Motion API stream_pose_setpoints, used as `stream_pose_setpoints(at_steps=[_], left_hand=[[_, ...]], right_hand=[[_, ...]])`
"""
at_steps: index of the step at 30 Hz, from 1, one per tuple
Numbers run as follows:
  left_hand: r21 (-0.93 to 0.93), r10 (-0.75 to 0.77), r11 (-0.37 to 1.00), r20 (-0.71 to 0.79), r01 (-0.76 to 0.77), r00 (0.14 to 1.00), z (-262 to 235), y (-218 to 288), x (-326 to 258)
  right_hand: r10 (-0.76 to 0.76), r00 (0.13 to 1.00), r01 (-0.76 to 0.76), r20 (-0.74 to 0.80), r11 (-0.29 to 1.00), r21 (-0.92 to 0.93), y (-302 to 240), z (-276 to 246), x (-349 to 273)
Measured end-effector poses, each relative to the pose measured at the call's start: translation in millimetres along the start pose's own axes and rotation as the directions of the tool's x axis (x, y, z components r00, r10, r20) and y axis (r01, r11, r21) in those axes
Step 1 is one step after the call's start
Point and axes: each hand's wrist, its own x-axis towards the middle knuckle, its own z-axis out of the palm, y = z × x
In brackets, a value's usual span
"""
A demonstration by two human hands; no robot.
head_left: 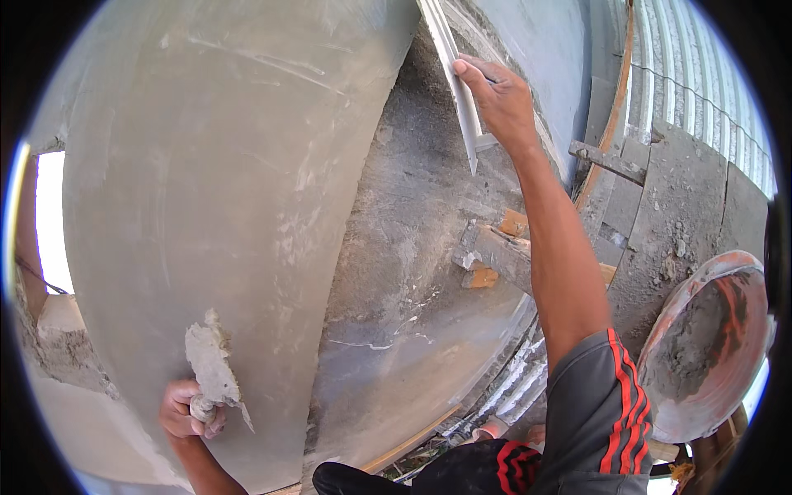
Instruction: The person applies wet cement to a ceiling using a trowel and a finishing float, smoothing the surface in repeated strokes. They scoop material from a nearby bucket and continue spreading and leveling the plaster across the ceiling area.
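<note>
At the lower left, my left hand point(186, 412) is closed round the handle of a trowel. Its blade points up, and wet grey mortar point(213, 361) coats it. My right hand point(501, 99) reaches up at the top and grips a long, pale straightedge point(456, 74) with a grooved side. The straightedge slants along the bare dark strip of wall, and its pointed lower end sits below the hand. Whether it touches the wall, I cannot tell. Smooth grey plaster point(223, 181) covers the wall between my hands, ending at a sharp edge beside a rougher dark surface point(412, 198).
A round tub point(701, 355) with mortar inside stands at the right, on or beside dusty boards point(681, 206). A wooden beam end point(495, 252) juts near the wall below my right forearm. Corrugated sheeting point(701, 74) lies at the upper right. A bright opening point(51, 223) shows at the left.
</note>
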Motion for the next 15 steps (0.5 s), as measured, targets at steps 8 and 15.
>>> stream_pose_setpoints(at_steps=[8, 15], left_hand=[[0.026, -0.028, 0.999, -0.035, 0.029, 0.999, -8.5, 1.9, -4.5], [0.063, 0.101, 0.993, -0.023, -0.099, 0.995, -31.1, -12.5, -19.5]], right_hand=[[-0.137, 0.96, 0.156, 0.246, 0.986, -0.06, -6.9, 27.7, -109.2], [0.29, 0.927, -0.375, 0.238, 0.707, 0.6, -13.5, 28.0, -162.3]])
